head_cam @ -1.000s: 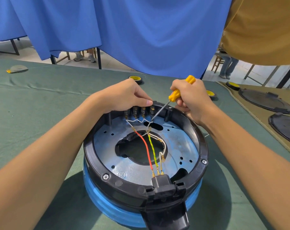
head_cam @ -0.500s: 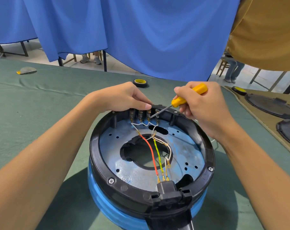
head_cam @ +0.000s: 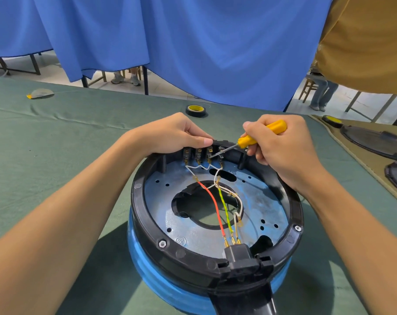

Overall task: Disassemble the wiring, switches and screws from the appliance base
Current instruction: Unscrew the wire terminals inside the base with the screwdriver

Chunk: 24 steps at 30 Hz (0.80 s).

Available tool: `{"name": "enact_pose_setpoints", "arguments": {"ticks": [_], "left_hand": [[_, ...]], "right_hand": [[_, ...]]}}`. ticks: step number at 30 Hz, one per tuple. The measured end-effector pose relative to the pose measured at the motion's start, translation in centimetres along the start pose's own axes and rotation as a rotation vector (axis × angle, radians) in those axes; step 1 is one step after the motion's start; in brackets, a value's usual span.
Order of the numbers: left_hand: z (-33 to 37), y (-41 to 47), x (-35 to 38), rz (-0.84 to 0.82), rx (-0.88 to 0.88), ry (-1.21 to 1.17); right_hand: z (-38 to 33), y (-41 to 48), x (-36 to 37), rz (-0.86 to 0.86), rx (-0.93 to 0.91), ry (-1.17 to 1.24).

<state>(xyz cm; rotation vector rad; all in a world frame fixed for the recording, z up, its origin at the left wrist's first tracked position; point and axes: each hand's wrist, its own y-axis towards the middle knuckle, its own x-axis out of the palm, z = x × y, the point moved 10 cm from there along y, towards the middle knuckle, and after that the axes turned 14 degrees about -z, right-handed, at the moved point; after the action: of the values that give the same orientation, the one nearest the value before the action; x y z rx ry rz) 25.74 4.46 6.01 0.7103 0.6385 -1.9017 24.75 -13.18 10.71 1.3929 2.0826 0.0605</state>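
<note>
The round appliance base lies upside down on the table, black rim over a blue body, with a bluish metal plate inside. A row of switches sits at its far inner wall. White wires link them to a red wire and a yellow-green wire that run to a black plug socket at the near rim. My left hand grips the far rim above the switches. My right hand holds a yellow-handled screwdriver, its tip at the rightmost switches.
A roll of black tape lies just beyond the base on the green table cloth. Black round covers and another tape roll lie on a tan mat at right. A person in a tan shirt stands at far right.
The screwdriver has tilted flatter, and its tip has moved from the wires up to the switch row. My left hand stays on the far rim. The camera view has shifted.
</note>
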Motion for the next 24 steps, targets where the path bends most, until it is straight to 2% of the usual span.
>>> {"name": "enact_pose_setpoints", "arguments": {"ticks": [9,19,24], "left_hand": [[0.1,0.1,-0.2,0.052,0.004,0.003],[0.1,0.2,-0.1,0.043,0.011,-0.002],[0.1,0.3,-0.1,0.049,0.021,-0.014]], "right_hand": [[-0.4,2.1,0.2,-0.002,0.062,-0.051],[3.0,5.7,2.0,-0.058,0.425,0.208],[2.6,4.9,1.6,-0.051,0.358,0.221]]}}
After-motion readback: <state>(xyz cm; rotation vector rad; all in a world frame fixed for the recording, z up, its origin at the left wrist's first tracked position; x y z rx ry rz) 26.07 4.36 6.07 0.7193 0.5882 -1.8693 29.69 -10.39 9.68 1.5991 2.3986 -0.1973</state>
